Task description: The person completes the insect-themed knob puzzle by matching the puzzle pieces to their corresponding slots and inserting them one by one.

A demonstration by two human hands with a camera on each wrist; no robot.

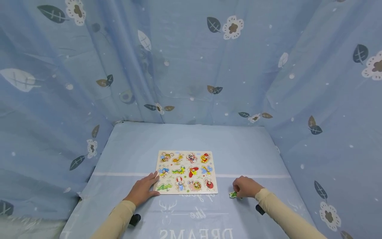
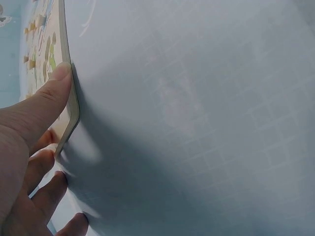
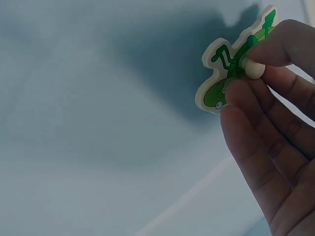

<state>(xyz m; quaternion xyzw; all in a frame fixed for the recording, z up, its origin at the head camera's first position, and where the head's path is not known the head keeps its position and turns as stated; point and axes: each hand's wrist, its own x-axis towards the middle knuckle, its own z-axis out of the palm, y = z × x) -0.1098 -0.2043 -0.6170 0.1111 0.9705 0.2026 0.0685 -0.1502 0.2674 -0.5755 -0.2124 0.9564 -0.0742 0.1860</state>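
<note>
A wooden peg puzzle board [image 1: 185, 179] with colourful insect pieces lies flat on the cloth. At its lower left corner rests my left hand [image 1: 144, 189], fingers extended along the side. In the left wrist view the thumb [image 2: 54, 87] lies against the board's edge [image 2: 74, 105]. To the right of the board, my right hand [image 1: 246, 187] pinches a green grasshopper puzzle piece [image 3: 216, 93] by its round wooden knob [image 3: 254, 69]. The piece's head and front leg show, while fingers hide part of its body. A green grasshopper picture [image 1: 164, 186] without a knob shows on the board's lower left.
Light blue cloth [image 1: 191, 136] with white print covers the table. Blue curtains [image 1: 185, 59] with leaves and flowers stand at the back and both sides. A black strap end [image 1: 135, 219] shows by the left wrist, another dark piece [image 1: 260, 209] by the right.
</note>
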